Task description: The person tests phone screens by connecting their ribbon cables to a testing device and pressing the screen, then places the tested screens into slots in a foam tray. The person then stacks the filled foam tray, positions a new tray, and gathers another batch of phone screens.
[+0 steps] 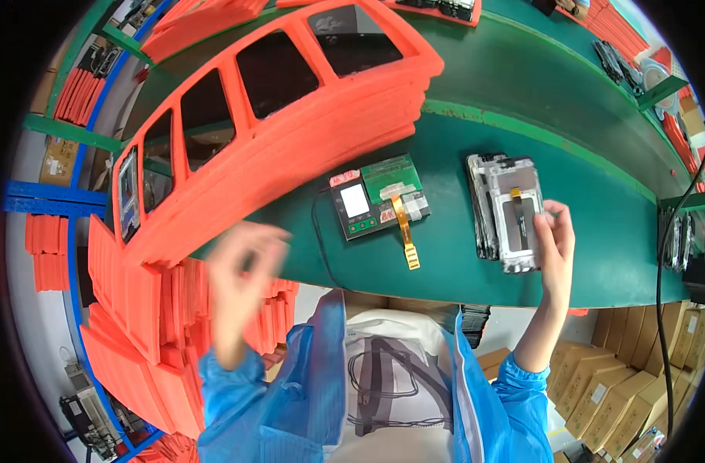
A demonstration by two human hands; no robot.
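Observation:
My right hand grips the right edge of a phone screen assembly, thumb on top. It shows a silvery back and a dark ribbon cable. This piece lies over or against a stack of similar phone screens, and I cannot tell if it is lifted. Smeared by motion, my left hand is over the table's front edge, near the red foam trays, its fingers curled. Nothing can be made out in it. Between the hands sits a small tester with a lit white display, a green board and an orange flex cable.
Stacked red foam trays with dark screens in their slots cover the left of the green table. More red foam is piled below. A green shelf runs behind. Cardboard boxes stand at lower right; a black cable hangs there.

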